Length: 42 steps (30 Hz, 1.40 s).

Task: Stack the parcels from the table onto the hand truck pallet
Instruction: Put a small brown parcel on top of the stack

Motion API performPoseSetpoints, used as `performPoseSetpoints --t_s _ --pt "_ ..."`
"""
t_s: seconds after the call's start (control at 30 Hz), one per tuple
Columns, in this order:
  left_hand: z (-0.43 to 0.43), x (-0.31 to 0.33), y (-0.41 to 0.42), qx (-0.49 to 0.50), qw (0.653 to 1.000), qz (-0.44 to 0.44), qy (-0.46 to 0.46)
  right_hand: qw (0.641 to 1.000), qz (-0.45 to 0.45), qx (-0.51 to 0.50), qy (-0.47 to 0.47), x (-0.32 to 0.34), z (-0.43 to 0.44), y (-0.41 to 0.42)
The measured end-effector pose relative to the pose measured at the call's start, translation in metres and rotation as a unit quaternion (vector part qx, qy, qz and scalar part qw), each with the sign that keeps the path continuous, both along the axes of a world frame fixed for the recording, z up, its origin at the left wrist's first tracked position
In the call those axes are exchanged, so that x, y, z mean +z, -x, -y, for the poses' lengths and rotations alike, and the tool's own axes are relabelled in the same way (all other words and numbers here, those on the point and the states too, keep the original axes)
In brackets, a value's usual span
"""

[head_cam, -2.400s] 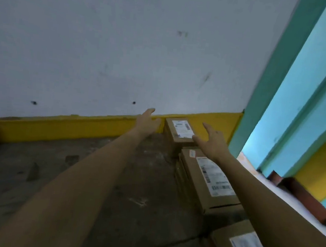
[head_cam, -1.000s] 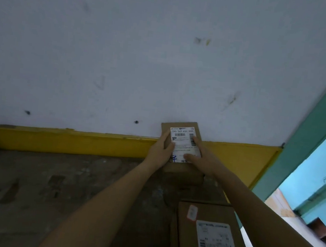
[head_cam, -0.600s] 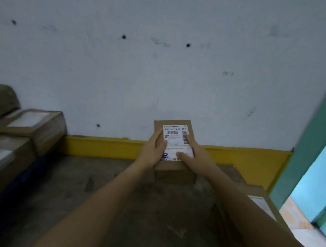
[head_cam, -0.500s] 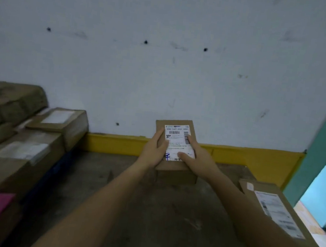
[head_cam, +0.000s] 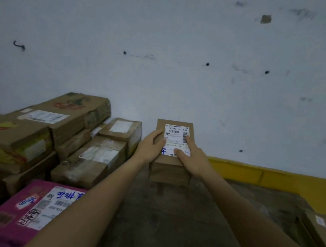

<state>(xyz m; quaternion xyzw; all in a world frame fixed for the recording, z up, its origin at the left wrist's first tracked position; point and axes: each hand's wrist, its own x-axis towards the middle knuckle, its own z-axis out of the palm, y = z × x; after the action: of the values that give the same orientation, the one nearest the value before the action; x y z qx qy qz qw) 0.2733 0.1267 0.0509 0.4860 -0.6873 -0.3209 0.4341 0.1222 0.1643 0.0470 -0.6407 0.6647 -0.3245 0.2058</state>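
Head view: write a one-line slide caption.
Left hand and right hand grip a small labelled parcel over the table, stacked parcels to their left.

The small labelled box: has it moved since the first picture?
Yes. Held by the left hand and right hand, the small labelled box has gone leftward along the yellow wall stripe, toward the stacked parcels.

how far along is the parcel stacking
Done: a pile of parcels, including a pink parcel, sits at left; any pallet under it is hidden. In hand: the left hand and right hand hold a small labelled box over the table. Left: placing it, plus at least one brown parcel at the table's right edge.
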Motion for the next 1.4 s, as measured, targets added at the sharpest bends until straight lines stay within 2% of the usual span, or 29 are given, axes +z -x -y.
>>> performPoseSetpoints --t_s 0.23,0.5,0.6,0.83,1.03,1.4 --pt "0.047 0.015 -0.063 0.048 0.998 0.038 0.007 0.998 0.026 0.041 0.033 0.011 0.059 -0.063" --pt "0.131 0.057 -0.143 0.032 0.997 0.060 0.028 0.989 0.096 0.045 0.107 0.030 0.137 -0.147" --pt "0.168 0.066 -0.166 0.012 0.994 0.099 0.039 0.987 0.123 0.033 0.097 0.031 0.167 -0.177" --pt "0.234 0.047 -0.189 -0.018 0.989 0.147 0.017 0.991 0.115 -0.024 0.062 0.017 0.213 -0.207" --pt "0.259 0.021 -0.190 -0.029 0.990 0.136 -0.030 0.993 0.106 -0.051 0.021 0.003 0.235 -0.210" --pt "0.281 0.024 -0.183 -0.047 0.984 0.153 -0.077 0.993 0.104 -0.051 -0.009 0.000 0.263 -0.201"
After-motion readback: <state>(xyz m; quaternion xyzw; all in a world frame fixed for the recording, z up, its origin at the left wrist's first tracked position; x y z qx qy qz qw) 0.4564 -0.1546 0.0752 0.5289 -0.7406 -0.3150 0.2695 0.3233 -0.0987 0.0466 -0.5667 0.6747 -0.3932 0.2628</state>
